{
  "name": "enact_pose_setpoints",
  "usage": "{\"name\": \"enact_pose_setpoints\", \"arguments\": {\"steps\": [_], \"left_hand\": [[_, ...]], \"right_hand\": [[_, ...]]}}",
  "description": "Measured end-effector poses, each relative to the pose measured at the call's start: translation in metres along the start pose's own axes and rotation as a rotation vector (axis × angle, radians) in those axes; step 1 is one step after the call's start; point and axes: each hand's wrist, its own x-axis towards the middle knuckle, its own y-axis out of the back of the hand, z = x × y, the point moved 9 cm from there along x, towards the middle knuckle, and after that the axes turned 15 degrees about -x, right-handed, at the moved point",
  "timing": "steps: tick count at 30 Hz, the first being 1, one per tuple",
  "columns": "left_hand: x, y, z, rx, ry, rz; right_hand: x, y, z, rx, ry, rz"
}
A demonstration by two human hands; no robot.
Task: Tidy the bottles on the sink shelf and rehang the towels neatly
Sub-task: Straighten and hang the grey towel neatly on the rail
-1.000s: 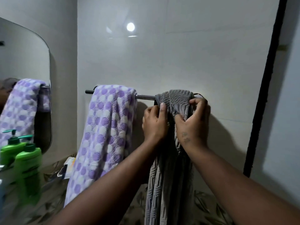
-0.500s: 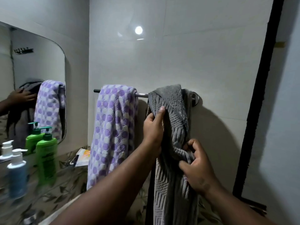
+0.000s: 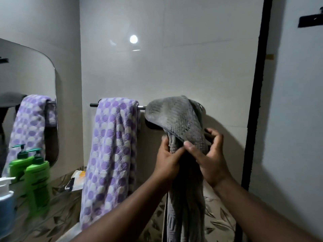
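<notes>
Head view showed both hands gripping a grey towel [image 3: 176, 117] draped over the right end of the towel rail [image 3: 142, 107]: left hand [image 3: 168, 159] pinched its bunched middle, right hand [image 3: 210, 160] clasped the front fold. Beside it hung a purple dotted towel [image 3: 111, 147]. Green pump bottles [image 3: 35, 179] stood on the sink shelf at left.

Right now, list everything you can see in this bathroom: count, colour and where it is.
Textured grey towel: one, grey, bunched over the right end of the rail, hanging down.
Purple-and-white dotted towel: one, draped over the rail's left part.
Metal towel rail: one, silver with a dark tip, on the tiled wall.
Green pump bottles: two, on the shelf at left.
Blue pump bottle: one, white pump, at the left edge.
Wall mirror: one, at left.
Hands: left hand and right hand, both gripping the grey towel.
</notes>
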Motion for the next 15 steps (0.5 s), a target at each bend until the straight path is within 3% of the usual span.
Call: {"name": "enact_pose_setpoints", "arguments": {"steps": [4, 7, 10, 13, 15], "left_hand": [[-0.019, 0.000, -0.002, -0.064, 0.073, -0.027], [-0.015, 0.010, 0.007, -0.195, 0.137, 0.034], [-0.010, 0.022, 0.022, -0.143, 0.086, 0.094], [-0.010, 0.022, 0.036, -0.038, -0.010, 0.073], [-0.014, 0.014, 0.045, 0.035, -0.064, 0.034]], "right_hand": [[0.017, -0.005, -0.027, -0.274, 0.011, 0.160], [0.007, 0.004, -0.014, -0.274, -0.091, 0.301], [-0.018, 0.022, 0.010, -0.117, -0.219, 0.462], [-0.040, 0.039, 0.013, -0.233, -0.303, 0.544], [-0.045, 0.053, -0.017, -0.374, -0.154, 0.634]]}}
